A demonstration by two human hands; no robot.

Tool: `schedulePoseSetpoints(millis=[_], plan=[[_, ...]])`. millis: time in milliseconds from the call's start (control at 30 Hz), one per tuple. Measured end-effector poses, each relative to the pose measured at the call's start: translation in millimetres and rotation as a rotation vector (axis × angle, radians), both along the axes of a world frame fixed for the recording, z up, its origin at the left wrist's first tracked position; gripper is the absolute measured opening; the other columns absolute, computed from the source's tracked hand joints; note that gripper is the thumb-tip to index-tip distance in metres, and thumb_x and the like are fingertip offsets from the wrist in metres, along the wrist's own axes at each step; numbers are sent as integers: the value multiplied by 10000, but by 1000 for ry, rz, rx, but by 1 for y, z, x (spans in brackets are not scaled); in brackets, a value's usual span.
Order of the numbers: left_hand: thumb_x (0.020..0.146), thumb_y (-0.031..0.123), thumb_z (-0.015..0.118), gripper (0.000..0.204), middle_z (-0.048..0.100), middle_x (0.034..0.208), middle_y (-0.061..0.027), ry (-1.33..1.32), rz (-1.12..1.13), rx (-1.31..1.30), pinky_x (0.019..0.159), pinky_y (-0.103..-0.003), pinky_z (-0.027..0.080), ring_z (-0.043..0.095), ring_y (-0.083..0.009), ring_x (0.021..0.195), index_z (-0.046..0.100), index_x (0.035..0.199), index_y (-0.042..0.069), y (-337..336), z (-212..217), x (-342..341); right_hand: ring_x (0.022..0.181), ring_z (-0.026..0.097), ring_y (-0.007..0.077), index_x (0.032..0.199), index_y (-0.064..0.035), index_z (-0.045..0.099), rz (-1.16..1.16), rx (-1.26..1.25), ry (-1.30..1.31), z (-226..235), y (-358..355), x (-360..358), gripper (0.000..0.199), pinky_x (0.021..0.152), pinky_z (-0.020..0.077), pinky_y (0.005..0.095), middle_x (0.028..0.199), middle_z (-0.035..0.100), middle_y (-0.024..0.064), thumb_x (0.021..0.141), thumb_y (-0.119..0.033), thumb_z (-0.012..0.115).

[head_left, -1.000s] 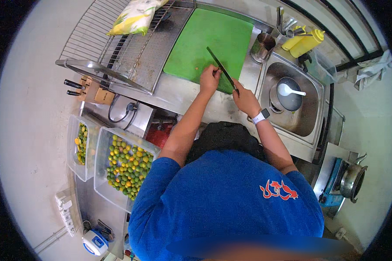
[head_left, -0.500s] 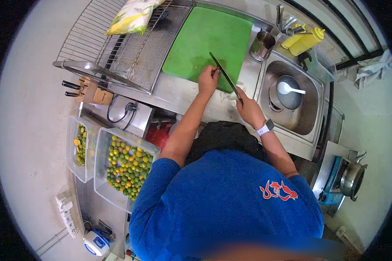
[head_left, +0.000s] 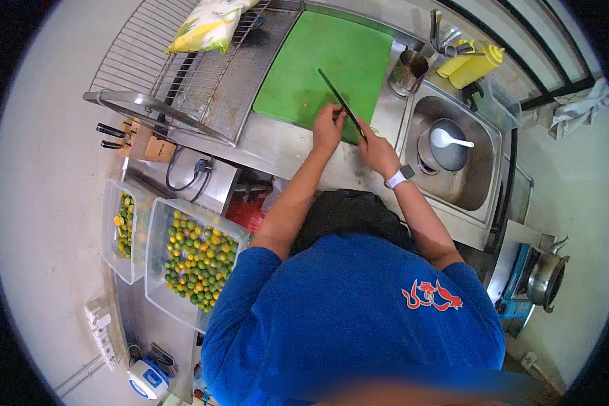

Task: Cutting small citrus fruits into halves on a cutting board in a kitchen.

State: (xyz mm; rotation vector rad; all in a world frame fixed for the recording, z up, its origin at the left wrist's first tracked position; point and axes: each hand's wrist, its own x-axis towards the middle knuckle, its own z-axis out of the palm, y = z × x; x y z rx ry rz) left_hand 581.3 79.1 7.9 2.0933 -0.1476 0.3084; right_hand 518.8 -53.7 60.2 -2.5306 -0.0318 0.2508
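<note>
A green cutting board (head_left: pixel 318 61) lies on the steel counter, with a small orange bit on it. My right hand (head_left: pixel 379 152) grips a dark-bladed knife (head_left: pixel 335 90) by its handle. The blade slants over the near part of the board, tip pointing away and to the left. Close beside the blade, my left hand (head_left: pixel 327 128) has its fingers curled together at the board's near edge. What those fingers hold, if anything, is hidden.
Left are a tub of small green and orange citrus fruits (head_left: pixel 199 257), a second tub of cut fruit (head_left: pixel 125 227), a knife block (head_left: pixel 145 142) and a wire rack (head_left: pixel 128 61). Right are a metal cup (head_left: pixel 407 73), a sink (head_left: pixel 480 183) with a bowl, and yellow squeeze bottles (head_left: pixel 477 66).
My right hand and the knife have shifted left, closer to my left hand. My left hand has moved slightly right. Pale scraps near the board's right corner no longer show.
</note>
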Motion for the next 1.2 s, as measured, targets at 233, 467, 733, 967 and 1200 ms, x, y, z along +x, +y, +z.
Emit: schedulePoseSetpoints(millis=[233,467,733,967,1200], plan=[[788,174,602,190,583,819,-143,19,-45,-22,652,-364,451,582,-283,721,546,890,25,1,-2,-1,628,556,436,1316,-166,244,-15,-32,-6,-5,-7,-37,498,585,426,533,669,564,275,851,-189,423],[789,183,600,192,571,804,-150,59,-86,76,655,-373,442,569,-292,710,540,879,24,-1,2,4,580,559,419,1317,-163,255,-41,-18,-14,-16,0,-9,496,544,433,524,629,568,249,851,-204,419],[781,139,605,186,561,811,-151,-28,-50,-11,633,-376,443,555,-287,684,526,891,11,-2,-11,1,580,568,414,1326,-185,239,-28,-57,-5,-21,0,-17,498,539,442,525,626,573,246,857,-208,404],[805,186,592,262,587,875,-132,56,-37,-33,640,-340,467,579,-241,716,520,992,17,-2,-5,9,586,566,415,1325,-204,254,-43,-48,43,-17,-17,-43,504,552,437,524,647,574,253,848,-216,418],[753,238,645,475,526,1007,-176,48,-120,150,734,-349,456,564,-257,798,470,1148,40,-3,-1,9,451,538,297,1328,-169,283,-69,433,-128,-7,-30,-55,492,464,426,409,599,561,166,868,-213,451]])
